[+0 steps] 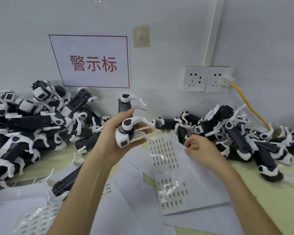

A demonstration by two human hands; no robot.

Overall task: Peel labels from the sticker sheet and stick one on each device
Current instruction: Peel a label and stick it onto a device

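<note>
Left hand (115, 133) is raised above the pale wooden table (270, 192), its fingers and thumb curled round a black-and-white plastic device with a white hooked strap (126, 134). Right hand (200, 150) hovers over the far right part of the white sticker sheet printed with rows of small grey labels (168, 167). Its fingers are curled and thumb and forefinger meet, but blur hides whether a label lies between them. The sheet lies flat on loose white papers (131, 184), just right of the held device. Heaps of like devices sit far left (32, 119) and far right (236, 133). A white sign with red characters (92, 61), two white wall sockets (207, 78) and a yellow cable (249, 107) are on the wall.
</note>
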